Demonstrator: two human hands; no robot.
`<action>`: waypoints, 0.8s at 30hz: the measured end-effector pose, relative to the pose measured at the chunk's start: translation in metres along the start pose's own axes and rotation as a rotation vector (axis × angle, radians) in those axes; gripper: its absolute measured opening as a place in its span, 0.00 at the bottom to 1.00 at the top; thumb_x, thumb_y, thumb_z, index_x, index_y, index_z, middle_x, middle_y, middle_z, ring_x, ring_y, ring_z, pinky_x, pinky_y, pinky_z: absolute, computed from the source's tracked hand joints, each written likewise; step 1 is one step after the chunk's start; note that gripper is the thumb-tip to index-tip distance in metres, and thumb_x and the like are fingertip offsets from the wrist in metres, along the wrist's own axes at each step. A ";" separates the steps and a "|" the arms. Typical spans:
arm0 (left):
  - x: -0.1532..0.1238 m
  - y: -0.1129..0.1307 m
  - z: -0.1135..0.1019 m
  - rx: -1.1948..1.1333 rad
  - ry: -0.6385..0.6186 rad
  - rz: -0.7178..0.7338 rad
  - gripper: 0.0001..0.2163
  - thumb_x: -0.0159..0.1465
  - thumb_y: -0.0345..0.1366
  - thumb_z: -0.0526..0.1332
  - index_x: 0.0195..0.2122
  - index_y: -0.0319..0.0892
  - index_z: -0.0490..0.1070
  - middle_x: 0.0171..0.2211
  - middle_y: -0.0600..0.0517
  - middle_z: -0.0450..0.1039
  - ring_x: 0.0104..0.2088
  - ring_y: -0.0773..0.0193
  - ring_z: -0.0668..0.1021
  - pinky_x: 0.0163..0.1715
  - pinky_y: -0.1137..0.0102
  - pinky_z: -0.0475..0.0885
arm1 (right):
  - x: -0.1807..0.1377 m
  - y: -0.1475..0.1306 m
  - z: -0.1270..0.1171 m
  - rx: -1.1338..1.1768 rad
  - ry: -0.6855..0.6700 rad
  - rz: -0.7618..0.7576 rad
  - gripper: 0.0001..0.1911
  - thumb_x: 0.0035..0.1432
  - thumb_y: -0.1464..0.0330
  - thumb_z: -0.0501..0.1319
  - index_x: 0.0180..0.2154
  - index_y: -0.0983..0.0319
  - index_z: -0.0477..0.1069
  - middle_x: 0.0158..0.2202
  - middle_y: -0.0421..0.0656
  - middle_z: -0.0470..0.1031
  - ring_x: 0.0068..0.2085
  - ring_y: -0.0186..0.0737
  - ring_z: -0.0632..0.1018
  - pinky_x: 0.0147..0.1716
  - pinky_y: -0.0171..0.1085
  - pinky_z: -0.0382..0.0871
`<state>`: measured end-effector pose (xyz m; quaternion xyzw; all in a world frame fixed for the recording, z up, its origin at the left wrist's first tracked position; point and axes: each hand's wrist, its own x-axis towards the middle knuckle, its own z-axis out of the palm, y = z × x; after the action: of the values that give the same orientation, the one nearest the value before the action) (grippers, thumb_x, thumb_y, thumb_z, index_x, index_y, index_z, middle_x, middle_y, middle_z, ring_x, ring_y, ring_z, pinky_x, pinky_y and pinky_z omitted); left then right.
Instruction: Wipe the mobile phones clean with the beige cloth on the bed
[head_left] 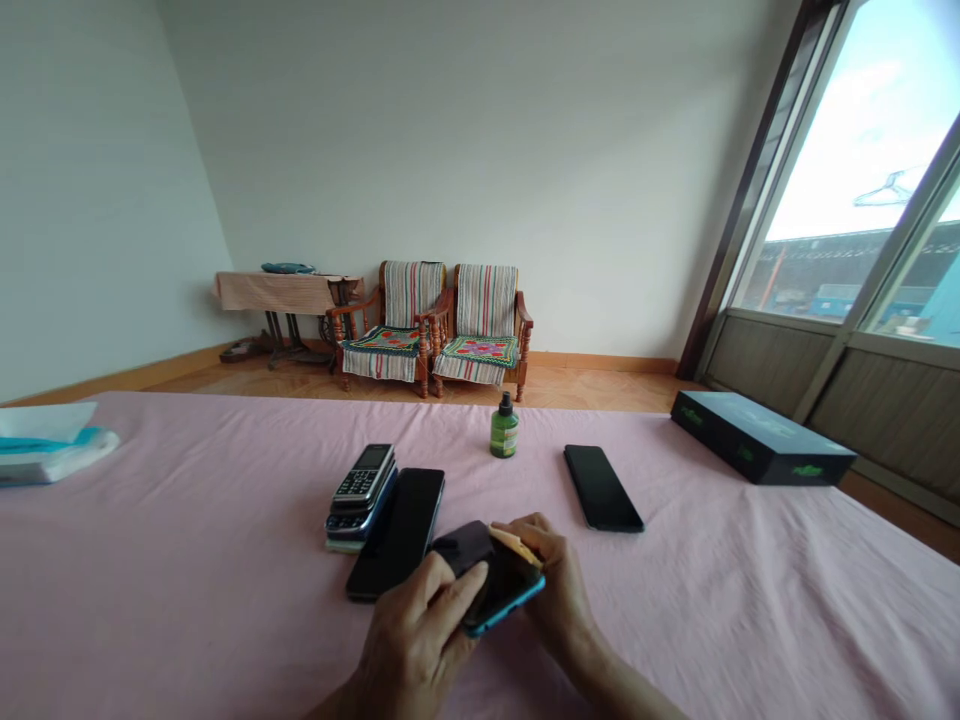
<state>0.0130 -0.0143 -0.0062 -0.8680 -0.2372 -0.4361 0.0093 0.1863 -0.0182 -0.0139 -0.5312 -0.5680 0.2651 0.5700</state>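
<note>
A smartphone [504,592] with a bright blue edge is tilted between my two hands, just above the pink cloth. My left hand [420,630] is closed on its near left end, the thumb lying over the screen side. Fingers of my right hand [559,585] wrap round its far right side. A thin dark piece [465,545], its kind unclear, sticks up by my left fingers. Beside it a yellowish, cloth-like strip [516,545] lies between the phone and my right fingers. Left of my hands rests a large black smartphone [401,530], touching a stack topped by a keypad phone [366,475].
The pink bedcover [225,560] spreads under everything. Beyond my hands stands a green spray bottle [504,428]. Another black smartphone [603,488] and a black box [757,435] lie to the right. A tissue pack [56,455] is at far left. Two wooden armchairs [480,300] stand by the wall.
</note>
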 end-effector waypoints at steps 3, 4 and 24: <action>0.005 0.001 -0.002 -0.027 0.024 -0.050 0.12 0.69 0.33 0.53 0.50 0.40 0.70 0.31 0.51 0.62 0.29 0.66 0.73 0.29 0.74 0.72 | -0.010 -0.013 -0.006 0.080 0.052 -0.049 0.10 0.53 0.72 0.60 0.34 0.58 0.80 0.27 0.42 0.72 0.31 0.39 0.72 0.29 0.34 0.67; 0.006 0.002 -0.003 -0.048 0.031 -0.075 0.11 0.68 0.33 0.54 0.50 0.41 0.70 0.33 0.51 0.62 0.30 0.65 0.74 0.30 0.74 0.72 | -0.013 -0.018 -0.010 0.090 0.067 -0.071 0.10 0.54 0.71 0.60 0.35 0.58 0.80 0.28 0.42 0.72 0.31 0.38 0.73 0.29 0.34 0.68; 0.014 0.003 -0.006 -0.265 0.004 -0.176 0.12 0.69 0.35 0.52 0.52 0.43 0.69 0.33 0.51 0.66 0.31 0.66 0.75 0.32 0.75 0.72 | -0.041 -0.046 -0.026 -0.675 -0.113 -0.998 0.20 0.65 0.72 0.52 0.57 0.69 0.64 0.43 0.53 0.76 0.43 0.43 0.77 0.42 0.35 0.75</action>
<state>0.0170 -0.0131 0.0091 -0.8365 -0.2530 -0.4647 -0.1430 0.1880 -0.0766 0.0189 -0.3374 -0.8307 -0.2014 0.3944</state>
